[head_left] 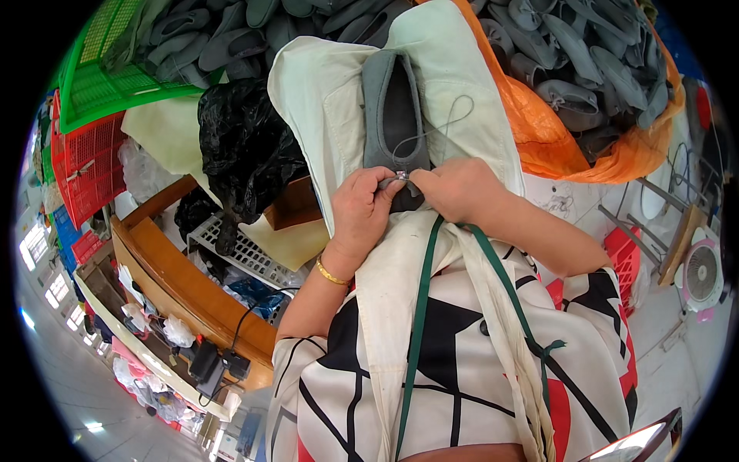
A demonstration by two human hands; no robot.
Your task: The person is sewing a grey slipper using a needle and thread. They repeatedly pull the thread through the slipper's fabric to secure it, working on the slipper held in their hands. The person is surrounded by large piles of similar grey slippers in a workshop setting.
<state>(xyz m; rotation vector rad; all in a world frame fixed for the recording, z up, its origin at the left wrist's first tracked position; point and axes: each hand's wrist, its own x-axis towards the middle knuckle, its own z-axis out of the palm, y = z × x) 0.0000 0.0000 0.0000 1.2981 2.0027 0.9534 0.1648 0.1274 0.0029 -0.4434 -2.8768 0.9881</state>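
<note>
Fingers [379, 174] Meet over the Toe of a Grey Shoe [374, 115]

Nearest, a patterned garment [323, 400] runs off the lower edge, green ties [419, 308] across it. The shoe lies upright on a white cloth [469, 77] in front of the person, toe inward. I see the left hand [358, 204] with thumb and forefinger pinched on a small grey trim [401, 176] with a shiny spot. The right hand [466, 185] curls in against its other side, its fingertips tucked away; I can't tell what they hold. Between them they cover part of the toe. A thin thread [472, 106] loops above; its ends are hard to follow. Beyond, an orange sack [539, 131] and a green basket [85, 100] hold more grey shoes, cut off at the top. Any lettering on the fan [702, 271] is too small to read.
</note>
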